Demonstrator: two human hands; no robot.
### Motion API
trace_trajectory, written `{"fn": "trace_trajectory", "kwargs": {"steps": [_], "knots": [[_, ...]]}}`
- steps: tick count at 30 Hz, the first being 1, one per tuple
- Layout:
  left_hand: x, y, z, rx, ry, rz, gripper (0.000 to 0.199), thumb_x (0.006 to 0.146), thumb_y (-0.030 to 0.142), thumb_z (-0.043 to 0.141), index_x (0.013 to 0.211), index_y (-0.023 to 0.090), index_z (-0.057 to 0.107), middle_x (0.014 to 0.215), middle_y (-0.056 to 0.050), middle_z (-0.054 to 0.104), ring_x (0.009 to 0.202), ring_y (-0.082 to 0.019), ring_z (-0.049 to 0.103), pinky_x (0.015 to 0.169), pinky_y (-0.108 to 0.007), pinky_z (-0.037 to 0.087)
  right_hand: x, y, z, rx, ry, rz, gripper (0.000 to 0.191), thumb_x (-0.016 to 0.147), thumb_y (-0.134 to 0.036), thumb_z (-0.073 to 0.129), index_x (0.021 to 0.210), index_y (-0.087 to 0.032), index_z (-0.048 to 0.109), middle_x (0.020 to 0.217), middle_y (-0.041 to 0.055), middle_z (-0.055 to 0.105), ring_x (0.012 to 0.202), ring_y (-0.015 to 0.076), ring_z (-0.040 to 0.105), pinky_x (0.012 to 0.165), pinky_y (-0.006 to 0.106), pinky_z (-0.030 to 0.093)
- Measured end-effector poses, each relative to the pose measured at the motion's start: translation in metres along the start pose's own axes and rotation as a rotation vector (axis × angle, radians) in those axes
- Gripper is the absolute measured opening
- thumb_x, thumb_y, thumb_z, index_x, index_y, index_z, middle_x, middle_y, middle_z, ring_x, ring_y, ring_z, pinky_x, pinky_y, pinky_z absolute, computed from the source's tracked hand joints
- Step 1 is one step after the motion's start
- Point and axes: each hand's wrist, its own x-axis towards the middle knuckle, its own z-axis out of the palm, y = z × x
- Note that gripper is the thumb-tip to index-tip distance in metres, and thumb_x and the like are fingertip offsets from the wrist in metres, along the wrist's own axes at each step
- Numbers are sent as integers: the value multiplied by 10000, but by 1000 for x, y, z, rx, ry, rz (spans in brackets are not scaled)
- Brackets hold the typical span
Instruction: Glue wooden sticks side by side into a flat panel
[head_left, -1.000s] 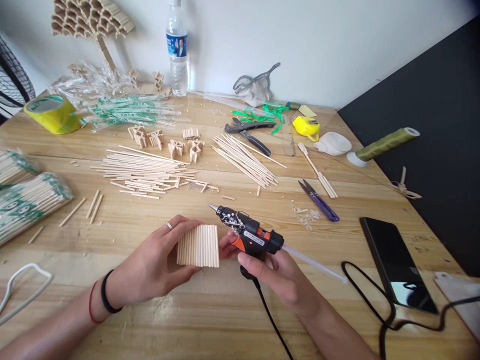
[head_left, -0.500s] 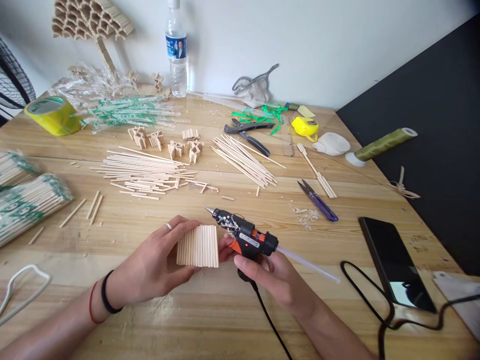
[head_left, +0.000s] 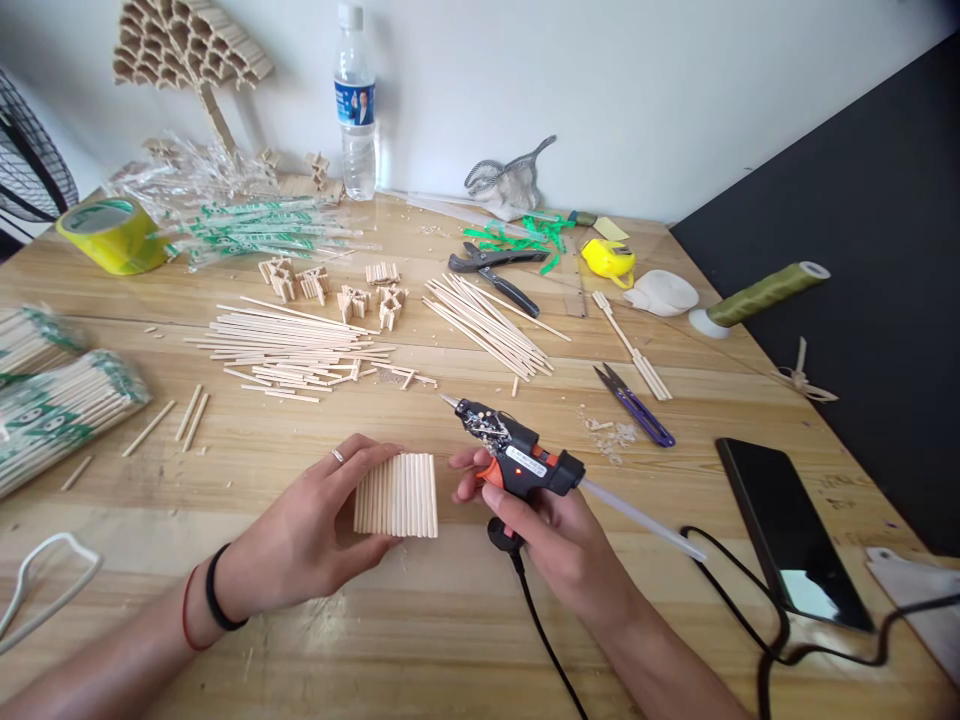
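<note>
Between the thumb and fingers of my left hand point(head_left: 315, 520) is a small panel of wooden sticks point(head_left: 397, 496) set side by side. My right hand point(head_left: 551, 540) grips a black and orange hot glue gun point(head_left: 517, 450), its nozzle pointing up and left, apart from the panel. A clear glue stick point(head_left: 645, 517) juts from the gun's back end, and a black cord hangs from its handle. Beyond both hands lie a pile of long wooden sticks point(head_left: 285, 345) and a second bundle of sticks point(head_left: 487, 325). Several small stick-built pieces point(head_left: 352, 302) stand behind the first pile.
Purple-handled snips point(head_left: 637, 405) and a black phone point(head_left: 787, 530) with a looping cable lie at right. Black cutters point(head_left: 499, 270) and a yellow tape measure point(head_left: 607, 260) are farther back. Packaged sticks point(head_left: 67, 420), yellow tape point(head_left: 112, 235) and a water bottle point(head_left: 355, 110) stand left and back.
My right hand has drawn the glue gun to the right, away from the stick panel. My left hand still holds the panel in nearly the same place.
</note>
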Motion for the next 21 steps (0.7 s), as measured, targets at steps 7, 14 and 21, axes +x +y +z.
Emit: {"fn": "trace_trajectory", "kwargs": {"steps": [7, 14, 21], "knots": [[-5, -4, 5, 123, 81, 62, 658, 930, 164, 700, 1521, 281, 434, 1405, -113, 534, 1247, -279, 617, 1031, -397, 570, 7, -2, 2, -5, 99, 47, 297, 982, -514, 746, 1045, -224, 724, 1074, 88, 764, 913, 251, 750, 943, 462, 591], [-3, -5, -4, 267, 86, 88, 642, 882, 211, 783, 1462, 247, 509, 1301, -111, 529, 1169, -307, 551, 1021, -485, 543, 10, -7, 4, -44, 82, 40, 372, 951, -584, 748, 987, -218, 694, 997, 63, 736, 822, 216, 708, 871, 418, 581], [-1, -11, -5, 328, -4, 79, 673, 853, 306, 867, 1449, 248, 561, 1306, -124, 545, 1192, -340, 524, 1047, -559, 506, 14, -4, 4, -53, 52, 16, 429, 930, -631, 741, 971, -209, 678, 987, 68, 726, 841, 234, 692, 876, 429, 550]]}}
